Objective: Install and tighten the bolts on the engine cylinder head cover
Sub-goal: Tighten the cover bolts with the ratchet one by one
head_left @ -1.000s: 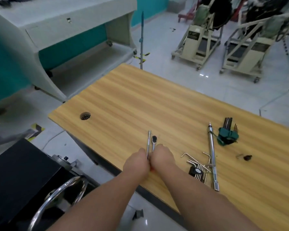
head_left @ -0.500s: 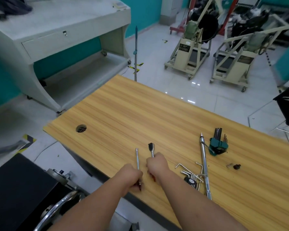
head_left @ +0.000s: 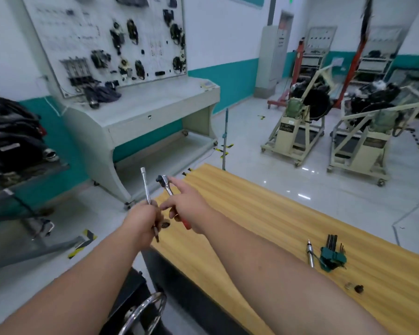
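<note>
- The left hand [head_left: 143, 222] has its grip curled tight round the lower part of a slim chrome extension bar [head_left: 145, 186], which stands nearly upright above the fist, its squared tip at the top.
- A short dark end of the bar pokes out below the fist; the part inside the fingers is hidden.
- The right hand [head_left: 188, 206] holds a ratchet wrench [head_left: 165, 183] by its handle, the forefinger stretched straight along it toward the head and the other fingers curled underneath.
- The ratchet's head is chrome with a dark knob, tilted up and to the left; a strip of red handle shows under the palm, the rest covered by the hand.
- Both tools are held in the air near the left end of the wooden tabletop [head_left: 264, 213], the two heads close but apart.
- A small dark oval grommet [head_left: 165, 224] in the tabletop shows between the hands.
- Farther right on the tabletop lie a metal rod tool [head_left: 310, 256], a green holder of hex keys [head_left: 332, 256] just beside it, and two small pieces [head_left: 354, 287] too blurred to identify.
- No cylinder head cover or bolts can be made out.
</note>
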A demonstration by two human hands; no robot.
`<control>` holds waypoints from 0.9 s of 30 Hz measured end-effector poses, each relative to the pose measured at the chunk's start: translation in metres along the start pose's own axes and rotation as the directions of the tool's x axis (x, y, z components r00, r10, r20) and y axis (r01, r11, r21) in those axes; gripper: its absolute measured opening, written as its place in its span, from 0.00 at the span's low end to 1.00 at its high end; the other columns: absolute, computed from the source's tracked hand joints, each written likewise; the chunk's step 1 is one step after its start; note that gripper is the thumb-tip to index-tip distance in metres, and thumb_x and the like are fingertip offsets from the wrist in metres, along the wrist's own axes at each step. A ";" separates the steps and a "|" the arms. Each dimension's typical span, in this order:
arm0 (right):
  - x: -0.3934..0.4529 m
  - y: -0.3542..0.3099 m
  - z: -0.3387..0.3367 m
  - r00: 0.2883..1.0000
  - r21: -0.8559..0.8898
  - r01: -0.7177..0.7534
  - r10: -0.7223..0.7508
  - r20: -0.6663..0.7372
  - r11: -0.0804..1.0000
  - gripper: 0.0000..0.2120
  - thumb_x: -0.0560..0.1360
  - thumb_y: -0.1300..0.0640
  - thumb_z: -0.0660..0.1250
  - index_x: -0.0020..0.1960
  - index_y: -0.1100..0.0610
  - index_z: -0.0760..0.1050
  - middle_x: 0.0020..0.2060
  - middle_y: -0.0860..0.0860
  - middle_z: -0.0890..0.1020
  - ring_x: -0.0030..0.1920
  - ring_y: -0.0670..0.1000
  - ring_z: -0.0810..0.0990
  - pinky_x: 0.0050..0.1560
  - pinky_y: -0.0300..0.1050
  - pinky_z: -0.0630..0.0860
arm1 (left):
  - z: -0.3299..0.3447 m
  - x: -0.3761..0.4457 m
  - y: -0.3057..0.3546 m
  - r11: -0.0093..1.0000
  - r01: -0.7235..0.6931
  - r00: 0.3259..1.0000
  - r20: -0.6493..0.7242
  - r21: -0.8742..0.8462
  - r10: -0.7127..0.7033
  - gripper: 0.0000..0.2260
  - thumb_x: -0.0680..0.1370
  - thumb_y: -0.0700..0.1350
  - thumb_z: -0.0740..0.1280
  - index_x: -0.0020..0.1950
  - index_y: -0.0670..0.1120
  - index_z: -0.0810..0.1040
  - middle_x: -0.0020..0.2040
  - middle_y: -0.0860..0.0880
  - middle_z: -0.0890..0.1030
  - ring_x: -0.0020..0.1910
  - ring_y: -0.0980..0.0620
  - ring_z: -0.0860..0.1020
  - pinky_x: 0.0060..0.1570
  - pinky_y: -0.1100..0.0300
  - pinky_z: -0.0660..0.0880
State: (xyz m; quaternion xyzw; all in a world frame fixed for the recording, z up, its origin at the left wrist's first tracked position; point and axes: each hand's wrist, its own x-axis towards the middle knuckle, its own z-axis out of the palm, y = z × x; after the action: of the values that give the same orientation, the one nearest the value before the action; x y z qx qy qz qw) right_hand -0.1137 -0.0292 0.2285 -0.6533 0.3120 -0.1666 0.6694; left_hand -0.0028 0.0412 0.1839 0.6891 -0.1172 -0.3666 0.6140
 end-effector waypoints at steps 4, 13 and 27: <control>-0.002 -0.039 0.074 0.979 0.040 0.102 -0.108 0.171 0.994 0.35 0.71 0.71 0.61 0.70 0.40 0.71 0.30 0.54 0.81 0.27 0.49 0.73 0.30 0.42 0.68 | -0.069 -0.043 0.036 0.977 -0.089 0.996 -0.037 -0.194 0.083 0.06 0.71 0.37 0.58 0.38 0.47 0.70 0.30 0.48 0.72 0.30 0.51 0.67 0.31 0.58 0.62; -0.059 -0.052 0.297 0.849 0.042 0.148 -0.148 0.508 0.988 0.22 0.79 0.66 0.60 0.61 0.40 0.75 0.29 0.51 0.80 0.25 0.49 0.71 0.29 0.43 0.66 | -0.302 -0.156 0.006 0.938 -0.225 0.930 -0.345 -0.263 0.126 0.29 0.77 0.73 0.52 0.30 0.50 0.65 0.28 0.51 0.62 0.25 0.52 0.58 0.27 0.59 0.54; -0.121 -0.042 0.419 0.631 -0.119 0.027 0.075 0.772 0.992 0.15 0.79 0.43 0.62 0.45 0.55 0.73 0.29 0.51 0.76 0.25 0.50 0.70 0.27 0.42 0.66 | -0.424 -0.244 -0.073 0.982 -0.188 0.849 -0.505 -0.016 0.155 0.27 0.80 0.67 0.55 0.27 0.52 0.62 0.27 0.51 0.61 0.28 0.51 0.56 0.34 0.52 0.53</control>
State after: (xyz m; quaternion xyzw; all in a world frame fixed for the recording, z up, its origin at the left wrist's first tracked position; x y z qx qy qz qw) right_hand 0.0700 0.3660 0.2735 -0.6961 0.0126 0.1578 0.7002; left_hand 0.0794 0.5287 0.1944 0.7272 -0.0028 -0.1223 0.6754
